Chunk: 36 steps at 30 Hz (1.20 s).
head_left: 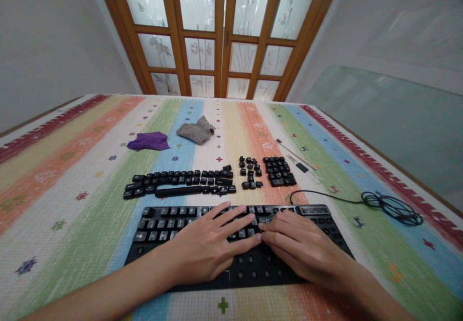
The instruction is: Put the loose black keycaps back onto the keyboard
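Note:
A black keyboard (144, 259) lies in front of me, its upper rows fitted with keycaps and its lower rows bare down to the key posts. Across its middle rests my left hand (202, 251), palm down with the fingers spread over the keys. My right hand (304, 246) is at the right of the main key block, fingertips drawn together against the keys near the left fingertips. Whatever is between those fingers is hidden. Beyond the keyboard, loose keycaps (181, 181) lie in rows, with a long space bar (178, 191) among them.
Number-pad keycaps (278, 170) and small scattered keycaps (250, 172) lie at the back right. A thin brush (295, 153) and a wire keycap puller (302, 167) are beside them. The coiled cable (392, 207) sits right. Purple cloth (149, 141) and grey cloth (196, 132) lie farther back.

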Each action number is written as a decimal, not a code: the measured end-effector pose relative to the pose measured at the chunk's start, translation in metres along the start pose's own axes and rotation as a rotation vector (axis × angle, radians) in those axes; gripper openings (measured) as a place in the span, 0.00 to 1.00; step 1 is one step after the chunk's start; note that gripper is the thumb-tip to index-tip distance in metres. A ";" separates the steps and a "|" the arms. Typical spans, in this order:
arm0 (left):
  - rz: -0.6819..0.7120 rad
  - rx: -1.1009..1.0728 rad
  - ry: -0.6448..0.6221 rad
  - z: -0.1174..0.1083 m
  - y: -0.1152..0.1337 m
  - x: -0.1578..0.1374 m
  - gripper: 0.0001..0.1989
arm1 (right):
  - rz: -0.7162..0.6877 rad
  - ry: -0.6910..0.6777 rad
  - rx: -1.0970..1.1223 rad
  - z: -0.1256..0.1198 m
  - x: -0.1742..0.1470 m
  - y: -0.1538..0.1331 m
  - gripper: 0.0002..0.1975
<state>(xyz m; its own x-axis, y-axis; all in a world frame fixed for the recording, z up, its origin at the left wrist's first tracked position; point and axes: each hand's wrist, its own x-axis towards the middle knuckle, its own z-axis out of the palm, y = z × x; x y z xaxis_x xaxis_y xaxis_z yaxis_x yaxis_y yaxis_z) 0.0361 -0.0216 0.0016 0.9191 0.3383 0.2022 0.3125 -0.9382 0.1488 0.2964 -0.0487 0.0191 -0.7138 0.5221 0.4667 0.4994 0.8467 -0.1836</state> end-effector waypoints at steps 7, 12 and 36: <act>-0.004 0.007 0.000 -0.001 0.001 0.001 0.28 | 0.015 0.010 -0.011 0.003 0.000 -0.002 0.10; -0.004 0.032 0.013 0.000 0.001 0.000 0.27 | -0.001 0.025 -0.064 0.003 0.003 -0.005 0.11; -0.016 0.016 0.023 0.000 0.002 0.001 0.27 | 0.032 0.014 -0.055 0.003 0.006 -0.001 0.09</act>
<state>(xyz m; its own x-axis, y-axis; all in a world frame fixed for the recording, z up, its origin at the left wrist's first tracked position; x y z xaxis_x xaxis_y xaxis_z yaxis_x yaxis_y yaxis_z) 0.0376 -0.0226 0.0022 0.9082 0.3548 0.2219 0.3312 -0.9336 0.1370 0.2900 -0.0463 0.0198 -0.6903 0.5473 0.4733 0.5483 0.8225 -0.1515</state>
